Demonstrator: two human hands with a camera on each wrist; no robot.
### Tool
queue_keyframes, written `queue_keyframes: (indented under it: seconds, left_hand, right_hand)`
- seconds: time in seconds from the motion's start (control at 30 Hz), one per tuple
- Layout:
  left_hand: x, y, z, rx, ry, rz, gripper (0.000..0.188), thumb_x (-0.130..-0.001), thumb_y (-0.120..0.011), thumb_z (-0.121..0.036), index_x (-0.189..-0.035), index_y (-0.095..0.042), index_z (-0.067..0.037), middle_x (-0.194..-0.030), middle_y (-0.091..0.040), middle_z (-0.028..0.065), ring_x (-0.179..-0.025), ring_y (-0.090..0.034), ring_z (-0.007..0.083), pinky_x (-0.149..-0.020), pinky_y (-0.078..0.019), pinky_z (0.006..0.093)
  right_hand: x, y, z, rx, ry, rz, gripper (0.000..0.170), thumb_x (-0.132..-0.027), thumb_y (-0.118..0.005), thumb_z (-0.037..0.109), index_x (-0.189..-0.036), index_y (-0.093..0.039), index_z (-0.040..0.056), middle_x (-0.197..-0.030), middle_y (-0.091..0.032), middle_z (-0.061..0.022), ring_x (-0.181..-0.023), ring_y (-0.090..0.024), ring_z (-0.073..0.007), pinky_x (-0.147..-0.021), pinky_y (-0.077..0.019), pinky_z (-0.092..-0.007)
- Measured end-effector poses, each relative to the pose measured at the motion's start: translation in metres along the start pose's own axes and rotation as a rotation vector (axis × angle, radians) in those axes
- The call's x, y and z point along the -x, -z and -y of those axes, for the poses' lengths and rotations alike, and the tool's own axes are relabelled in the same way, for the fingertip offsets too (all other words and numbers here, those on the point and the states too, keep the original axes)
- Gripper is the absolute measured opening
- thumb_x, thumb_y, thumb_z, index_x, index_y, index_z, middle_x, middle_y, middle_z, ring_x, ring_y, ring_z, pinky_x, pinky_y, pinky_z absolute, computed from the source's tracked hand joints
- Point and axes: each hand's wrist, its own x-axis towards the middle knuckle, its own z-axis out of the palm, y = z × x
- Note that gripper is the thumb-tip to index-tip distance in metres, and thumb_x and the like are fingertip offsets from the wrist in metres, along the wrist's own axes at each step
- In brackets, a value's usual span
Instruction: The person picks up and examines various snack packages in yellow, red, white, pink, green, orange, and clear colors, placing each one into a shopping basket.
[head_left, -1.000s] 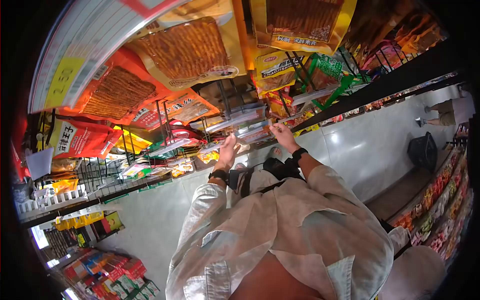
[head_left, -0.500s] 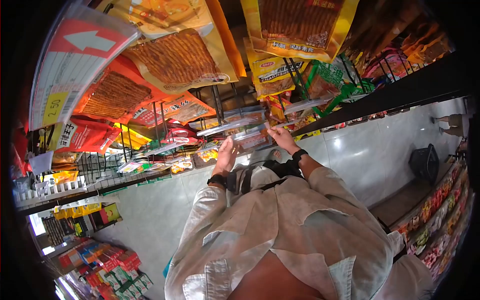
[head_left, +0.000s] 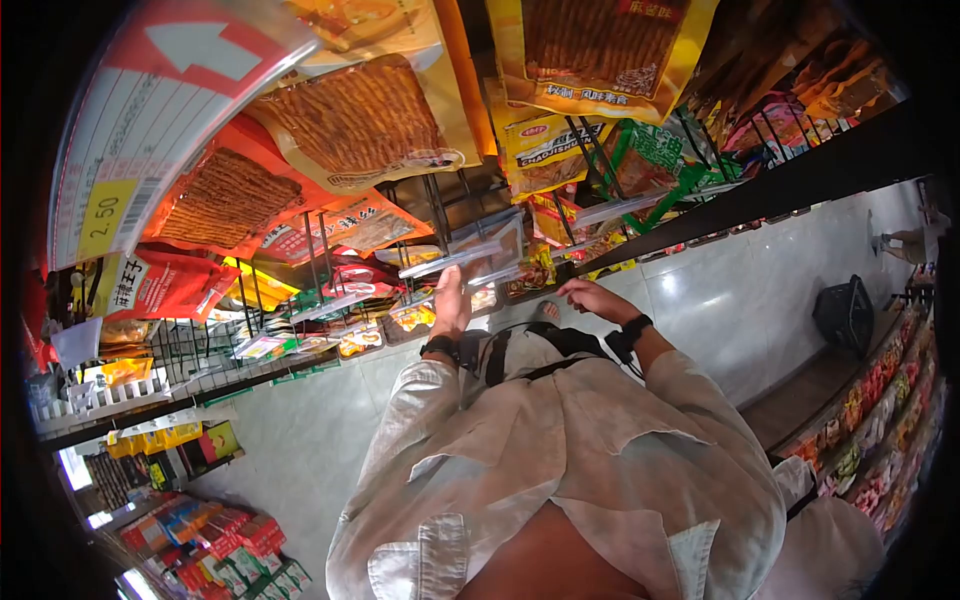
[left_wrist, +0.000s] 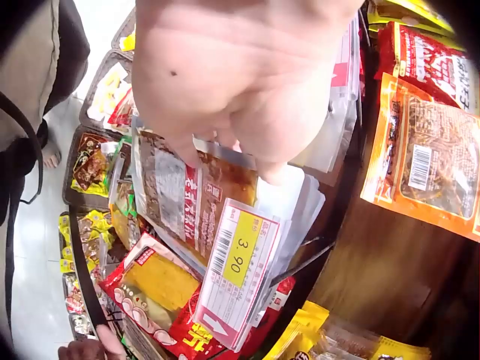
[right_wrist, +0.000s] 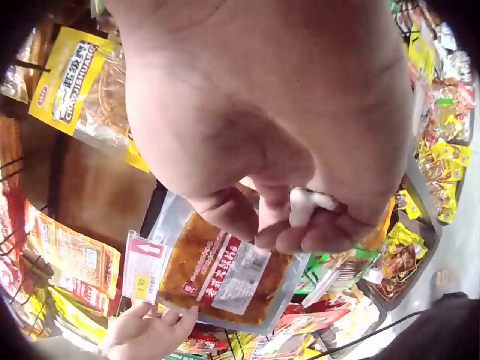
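A clear-edged flat food packet (right_wrist: 225,277) with brown slices inside hangs on the rack, its red and white label facing out. My left hand (head_left: 452,303) holds its lower edge, fingers on the packet (left_wrist: 169,195) and thumb beside the price tag (left_wrist: 238,255) marked 3.90. My right hand (head_left: 597,299) is apart from the packet, to its right in the head view. Its fingers are curled, with a small white object (right_wrist: 306,204) between them in the right wrist view; the object's kind cannot be told.
Larger snack bags (head_left: 365,120) hang close above on black hooks. A big price tag (head_left: 130,150) juts out at upper left. Lower trays (left_wrist: 90,161) hold more packets. A dark basket (head_left: 843,315) stands on the floor to the right, near another shelf (head_left: 860,430) of snacks.
My right hand has let go of the packet's edge and drawn back to the right, its fingers curling. The left hand stays at the packet, which has swung slightly upward in the head view.
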Motion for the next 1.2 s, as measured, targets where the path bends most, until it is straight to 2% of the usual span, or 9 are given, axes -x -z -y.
queue_keyframes:
  seconds: [0.37,0.47,0.57,0.67,0.73,1.0,1.03,1.1,1.2]
  left_hand:
    - [-0.036,0.055,0.026,-0.220,0.411,0.152,0.044,-0.096,-0.058,-0.039,-0.131,-0.049,-0.014,-0.112,-0.055,0.0046,-0.100,-0.054,0.0187,-0.085,-0.0454,0.0374]
    - [-0.024,0.085,0.018,-0.195,0.577,0.320,0.038,-0.093,-0.060,-0.033,-0.126,-0.054,-0.015,-0.103,-0.061,0.0007,-0.100,-0.055,0.0134,-0.091,-0.0452,0.0339]
    - [-0.002,0.108,-0.008,-0.320,0.659,0.270,0.039,-0.093,-0.060,-0.033,-0.128,-0.054,-0.015,-0.112,-0.062,0.0017,-0.104,-0.055,0.0148,-0.095,-0.0451,0.0339]
    - [0.018,0.143,-0.016,-0.356,0.738,0.223,0.045,-0.091,-0.063,-0.033,-0.130,-0.052,-0.013,-0.130,-0.056,0.0053,-0.116,-0.050,0.0196,-0.100,-0.0432,0.0367]
    - [0.025,0.186,-0.004,-0.242,0.757,0.179,0.046,-0.091,-0.062,-0.035,-0.129,-0.052,-0.012,-0.135,-0.052,0.0067,-0.120,-0.048,0.0220,-0.104,-0.0403,0.0398]
    - [0.104,0.296,-0.006,0.075,0.722,-0.066,0.047,-0.094,-0.054,-0.026,-0.131,-0.040,-0.001,-0.143,-0.043,0.0161,-0.134,-0.041,0.0336,-0.114,-0.0326,0.0450]
    - [0.116,0.305,-0.005,0.069,0.734,-0.119,0.043,-0.094,-0.053,-0.024,-0.129,-0.040,-0.001,-0.143,-0.042,0.0161,-0.133,-0.041,0.0352,-0.113,-0.0349,0.0468]
    - [0.140,0.319,-0.002,0.040,0.655,-0.235,0.039,-0.095,-0.051,-0.022,-0.126,-0.040,-0.002,-0.140,-0.044,0.0163,-0.133,-0.041,0.0375,-0.110,-0.0387,0.0498]
    - [0.147,0.377,0.028,0.144,0.676,-0.302,0.035,-0.093,-0.052,-0.020,-0.122,-0.045,-0.004,-0.136,-0.047,0.0197,-0.119,-0.048,0.0374,-0.105,-0.0411,0.0471]
  right_hand:
    - [0.137,-0.096,0.199,0.082,0.561,-0.120,0.020,-0.087,-0.060,-0.009,-0.102,-0.057,0.0049,-0.110,-0.067,-0.0123,-0.103,-0.062,-0.0221,-0.085,-0.0490,-0.0313]
    - [0.187,-0.135,0.264,0.381,0.994,-0.317,0.013,-0.083,-0.067,0.000,-0.090,-0.058,0.0055,-0.087,-0.071,-0.0147,-0.066,-0.061,-0.0229,-0.065,-0.0438,-0.0351]
    - [0.241,-0.186,0.309,-0.731,1.007,0.282,0.008,-0.090,-0.058,0.007,-0.090,-0.066,0.0059,-0.080,-0.067,-0.0163,-0.063,-0.065,-0.0269,-0.059,-0.0535,-0.0349]
    - [0.216,-0.223,0.346,-0.120,1.510,0.895,0.022,-0.093,-0.051,0.007,-0.105,-0.068,-0.0012,-0.096,-0.068,-0.0167,-0.080,-0.066,-0.0268,-0.071,-0.0545,-0.0367]
    - [0.222,-0.264,0.363,0.175,1.293,0.917,0.028,-0.094,-0.046,0.012,-0.098,-0.066,-0.0079,-0.105,-0.064,-0.0202,-0.102,-0.061,-0.0360,-0.094,-0.0510,-0.0470]
    - [0.226,-0.375,0.331,0.624,1.631,0.810,0.006,-0.076,-0.057,0.000,-0.071,-0.056,0.0036,-0.068,-0.050,-0.0044,-0.059,-0.047,-0.0170,-0.056,-0.0426,-0.0252]
    - [0.219,-0.380,0.342,0.388,1.141,0.685,0.009,-0.074,-0.062,-0.002,-0.072,-0.055,0.0031,-0.077,-0.054,-0.0041,-0.068,-0.052,-0.0130,-0.060,-0.0458,-0.0259]
    - [0.212,-0.378,0.360,0.581,0.905,0.799,0.033,-0.090,-0.055,0.024,-0.093,-0.069,-0.0055,-0.104,-0.066,-0.0228,-0.092,-0.065,-0.0345,-0.086,-0.0551,-0.0455]
    - [0.212,-0.387,0.361,0.474,1.151,0.838,0.031,-0.096,-0.051,0.022,-0.099,-0.070,-0.0027,-0.107,-0.066,-0.0200,-0.096,-0.064,-0.0347,-0.093,-0.0520,-0.0429]
